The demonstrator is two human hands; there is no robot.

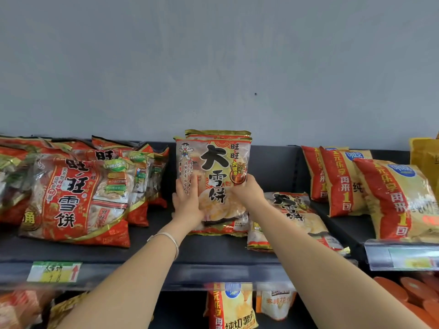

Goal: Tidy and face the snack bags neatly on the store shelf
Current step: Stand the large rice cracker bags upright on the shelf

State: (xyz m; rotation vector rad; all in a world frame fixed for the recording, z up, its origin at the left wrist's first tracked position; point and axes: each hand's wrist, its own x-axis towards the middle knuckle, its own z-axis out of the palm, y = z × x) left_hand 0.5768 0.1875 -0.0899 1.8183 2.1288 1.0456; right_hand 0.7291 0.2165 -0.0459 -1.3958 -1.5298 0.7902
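Note:
A rice cracker bag with big black characters stands upright in the middle of the dark top shelf, its front facing me. Another like it stands just behind. My left hand lies flat on the front bag's lower left. My right hand grips its right edge. A matching bag lies flat to the right, partly under my right forearm. Several red rice cracker bags lean in a loose, overlapping group on the left.
Red and yellow chip bags stand in a row on the right section, behind a shelf divider. A green price label sits on the shelf's front rail. More bags and orange lids fill the shelf below. A grey wall rises behind.

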